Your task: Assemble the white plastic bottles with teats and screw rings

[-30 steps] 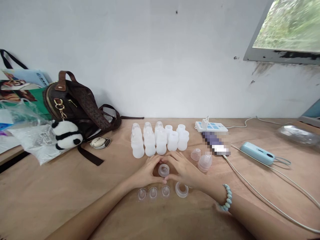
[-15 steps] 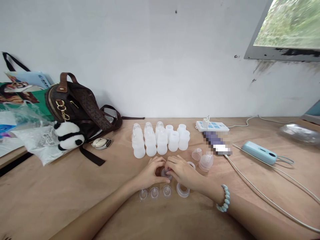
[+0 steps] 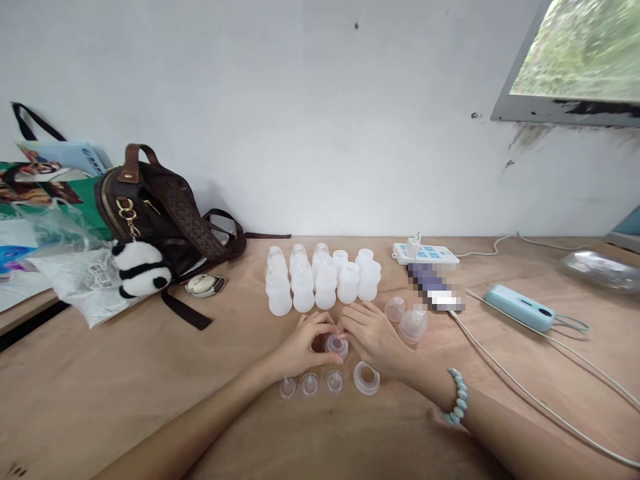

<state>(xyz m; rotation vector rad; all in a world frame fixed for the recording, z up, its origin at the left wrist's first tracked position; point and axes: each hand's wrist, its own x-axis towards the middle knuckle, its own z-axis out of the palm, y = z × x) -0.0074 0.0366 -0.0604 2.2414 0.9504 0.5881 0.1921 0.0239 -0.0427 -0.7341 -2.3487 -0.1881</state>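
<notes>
A translucent bottle collar (image 3: 337,347) lies on the table between my hands, a round opening showing in its middle. My left hand (image 3: 303,345) curls around its left side, thumb at the near edge. At the collar's upper right, the fingers of my right hand (image 3: 373,339) are bunched together; whatever is between their tips is hidden. Three clear bottle nipples (image 3: 309,385) sit in a row nearer me. To their right rests another collar (image 3: 357,380). Beyond my hands stand several white baby bottles with clear domed caps (image 3: 303,293) and several uncapped bottles (image 3: 349,285).
Clear domed caps (image 3: 413,325) lie right of my right hand. Farther right are a phone (image 3: 430,283), a power strip (image 3: 435,254), a blue power bank (image 3: 520,308) and a white cable (image 3: 495,360). A brown backpack (image 3: 165,213) with a panda toy (image 3: 143,270) and a mouse (image 3: 203,285) are at left.
My right hand's fingers have lifted from the middle of the collar to its upper right edge, uncovering its opening. My left hand stays around it. The view has shifted slightly.
</notes>
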